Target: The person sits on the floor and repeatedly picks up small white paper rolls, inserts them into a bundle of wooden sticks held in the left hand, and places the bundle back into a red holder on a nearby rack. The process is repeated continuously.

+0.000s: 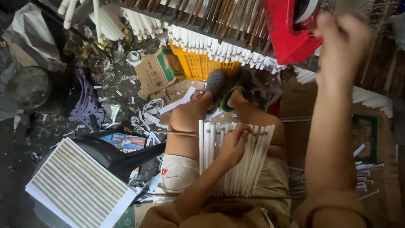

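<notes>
A row of several white paper tubes [253,158] lies across my lap, strung side by side on thin sticks. My left hand [234,143] rests on top of this row, fingers curled onto the tubes. My right hand [344,40] is raised high and blurred, fingers closed at a red tape dispenser [289,33] that sits on the rack of tubes in front of me. Whether it grips the dispenser or the tape I cannot tell. My feet in grey-green clogs [225,86] rest on the littered floor.
A yellow plastic crate [202,65] and a cardboard box [158,71] stand under the rack of white tubes [202,40]. A striped paper stack [78,185] lies on a black stool [116,156] at left. Paper scraps litter the floor. Flat cardboard [371,131] lies at right.
</notes>
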